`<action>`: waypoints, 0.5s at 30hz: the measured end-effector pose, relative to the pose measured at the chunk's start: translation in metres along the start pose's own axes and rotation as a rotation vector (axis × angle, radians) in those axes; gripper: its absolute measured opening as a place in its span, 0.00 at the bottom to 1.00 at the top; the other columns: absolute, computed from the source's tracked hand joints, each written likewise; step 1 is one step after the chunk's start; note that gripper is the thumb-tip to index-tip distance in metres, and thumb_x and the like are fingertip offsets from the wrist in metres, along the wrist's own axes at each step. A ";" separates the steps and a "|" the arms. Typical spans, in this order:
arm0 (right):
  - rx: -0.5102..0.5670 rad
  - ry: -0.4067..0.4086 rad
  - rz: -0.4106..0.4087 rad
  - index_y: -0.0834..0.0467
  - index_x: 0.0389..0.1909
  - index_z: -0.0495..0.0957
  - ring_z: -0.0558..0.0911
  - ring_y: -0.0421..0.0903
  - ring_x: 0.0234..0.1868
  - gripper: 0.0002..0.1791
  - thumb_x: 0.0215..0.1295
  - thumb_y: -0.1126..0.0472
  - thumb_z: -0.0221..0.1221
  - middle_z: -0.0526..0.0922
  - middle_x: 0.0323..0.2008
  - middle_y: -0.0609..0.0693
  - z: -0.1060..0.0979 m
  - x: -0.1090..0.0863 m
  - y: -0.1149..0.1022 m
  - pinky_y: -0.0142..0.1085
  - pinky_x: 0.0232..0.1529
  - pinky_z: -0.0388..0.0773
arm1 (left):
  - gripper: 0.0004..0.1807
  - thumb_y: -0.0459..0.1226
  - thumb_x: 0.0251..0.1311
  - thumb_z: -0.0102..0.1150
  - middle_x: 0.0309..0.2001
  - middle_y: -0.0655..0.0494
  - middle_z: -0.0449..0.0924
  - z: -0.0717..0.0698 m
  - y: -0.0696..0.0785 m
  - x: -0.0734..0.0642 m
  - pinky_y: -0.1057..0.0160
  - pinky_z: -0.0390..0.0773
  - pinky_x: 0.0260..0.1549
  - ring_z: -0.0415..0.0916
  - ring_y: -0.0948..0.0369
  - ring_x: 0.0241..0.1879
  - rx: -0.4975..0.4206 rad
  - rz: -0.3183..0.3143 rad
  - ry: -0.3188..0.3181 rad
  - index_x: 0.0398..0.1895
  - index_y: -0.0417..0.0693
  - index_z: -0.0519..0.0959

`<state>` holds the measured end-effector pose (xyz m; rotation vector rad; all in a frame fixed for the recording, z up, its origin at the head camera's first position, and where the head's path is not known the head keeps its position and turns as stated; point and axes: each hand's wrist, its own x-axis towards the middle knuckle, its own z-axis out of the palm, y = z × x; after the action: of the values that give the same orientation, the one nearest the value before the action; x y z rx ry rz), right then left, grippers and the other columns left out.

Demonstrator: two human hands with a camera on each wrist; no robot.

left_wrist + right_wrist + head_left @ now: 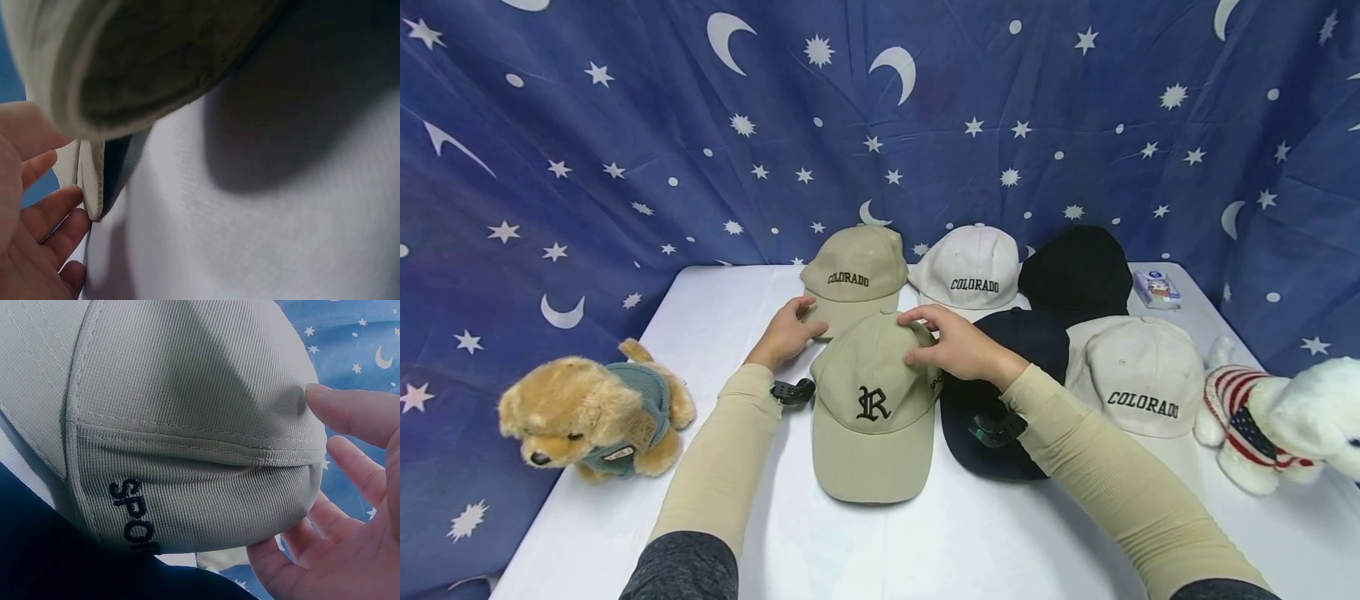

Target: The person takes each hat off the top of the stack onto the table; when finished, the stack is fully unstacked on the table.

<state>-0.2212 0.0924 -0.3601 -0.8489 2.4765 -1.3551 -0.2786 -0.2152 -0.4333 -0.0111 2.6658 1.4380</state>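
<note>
A khaki cap (874,392) with a black gothic letter R faces me on the table. My right hand (958,340) cups the back of its crown from the right. In the right wrist view the thumb (347,409) rests on the fabric, while other fingers curve round the back edge. My left hand (786,333) is at the left edge of the beige COLORADO cap (857,267) behind. Its loosely bent fingertips touch a brim edge (94,187) in the left wrist view; the near cap's rim partly covers the thumb.
A white COLORADO cap (973,262), a black cap (1078,271), a dark navy cap (992,446) and a cream COLORADO cap (1142,375) stand around. A tan plush dog (580,408) sits left, a white plush toy (1315,408) right. A small packet (1159,290) lies at back right.
</note>
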 end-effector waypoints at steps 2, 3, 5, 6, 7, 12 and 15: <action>-0.002 0.002 0.000 0.64 0.59 0.76 0.75 0.58 0.55 0.27 0.57 0.68 0.70 0.75 0.60 0.59 0.000 0.000 0.000 0.48 0.54 0.73 | 0.37 0.37 0.66 0.61 0.74 0.38 0.59 0.001 0.001 0.000 0.54 0.52 0.72 0.55 0.45 0.73 -0.003 0.001 -0.002 0.74 0.36 0.60; -0.002 0.002 -0.001 0.64 0.59 0.76 0.75 0.58 0.55 0.27 0.57 0.67 0.70 0.75 0.60 0.59 0.000 0.000 0.000 0.47 0.54 0.73 | 0.37 0.37 0.66 0.61 0.73 0.38 0.59 0.001 0.002 0.000 0.54 0.53 0.71 0.56 0.45 0.73 -0.009 0.004 -0.004 0.74 0.36 0.60; 0.001 0.000 0.003 0.64 0.59 0.76 0.75 0.57 0.54 0.27 0.58 0.67 0.69 0.75 0.60 0.59 0.000 0.000 0.000 0.46 0.53 0.73 | 0.37 0.37 0.66 0.61 0.73 0.38 0.59 0.002 0.003 0.000 0.53 0.54 0.71 0.57 0.44 0.72 -0.023 0.006 -0.012 0.74 0.36 0.59; 0.002 -0.002 0.005 0.64 0.59 0.76 0.76 0.57 0.54 0.27 0.58 0.67 0.69 0.75 0.59 0.59 0.000 0.000 0.000 0.45 0.52 0.74 | 0.37 0.37 0.66 0.61 0.73 0.38 0.60 0.002 0.003 0.000 0.53 0.55 0.71 0.57 0.44 0.72 -0.028 0.006 -0.015 0.74 0.37 0.59; 0.006 -0.004 0.008 0.64 0.59 0.76 0.76 0.57 0.53 0.27 0.58 0.67 0.69 0.75 0.59 0.59 0.000 0.000 0.000 0.45 0.51 0.74 | 0.37 0.37 0.66 0.61 0.73 0.38 0.60 0.003 0.003 0.000 0.53 0.56 0.70 0.58 0.44 0.71 -0.034 0.006 -0.019 0.74 0.37 0.59; 0.013 -0.010 0.017 0.64 0.60 0.75 0.76 0.56 0.53 0.27 0.58 0.67 0.69 0.74 0.59 0.59 -0.001 -0.001 0.001 0.44 0.50 0.75 | 0.36 0.36 0.65 0.61 0.72 0.38 0.61 0.003 0.004 -0.001 0.53 0.57 0.70 0.59 0.45 0.71 -0.048 0.008 -0.027 0.75 0.37 0.59; 0.011 -0.010 0.014 0.64 0.60 0.75 0.76 0.56 0.53 0.27 0.59 0.66 0.69 0.75 0.60 0.59 0.000 -0.001 0.001 0.44 0.51 0.75 | 0.37 0.36 0.65 0.60 0.72 0.39 0.61 0.003 0.004 -0.002 0.53 0.57 0.70 0.59 0.45 0.71 -0.059 0.007 -0.027 0.75 0.38 0.60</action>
<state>-0.2213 0.0935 -0.3608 -0.8321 2.4608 -1.3556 -0.2771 -0.2107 -0.4317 0.0119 2.6041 1.5068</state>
